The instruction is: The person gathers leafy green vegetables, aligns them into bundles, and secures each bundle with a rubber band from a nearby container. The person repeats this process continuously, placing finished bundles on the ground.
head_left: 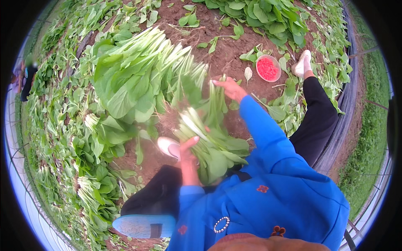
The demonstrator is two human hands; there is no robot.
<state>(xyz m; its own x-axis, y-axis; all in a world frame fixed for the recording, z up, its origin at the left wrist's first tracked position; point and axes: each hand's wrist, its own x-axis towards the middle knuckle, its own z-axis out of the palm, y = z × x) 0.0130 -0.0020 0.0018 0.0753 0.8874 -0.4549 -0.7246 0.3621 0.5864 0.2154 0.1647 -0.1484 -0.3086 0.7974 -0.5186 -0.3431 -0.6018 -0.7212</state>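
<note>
My left hand (188,150) grips a bunch of leafy greens (216,150) by its pale stems. Its brown roots (169,117) point left and the leaves spread right, towards my lap. Further forward, my right hand (231,88) pinches a smaller cluster of greens (216,98) near the root end, with its leaves hanging down beside the held bunch. A large pile of greens (132,72) lies on the soil just beyond, stem ends towards the upper right. Motion blurs the leaves between the pile and my hands.
A pink bowl of small red strips or bands (268,68) sits on the soil (232,56), near my right shoe (302,63). More greens (267,18) are heaped ahead. Tied-looking bunches (88,188) line the left. A blue pad (143,226) is by my left leg. Another person (29,78) is far left.
</note>
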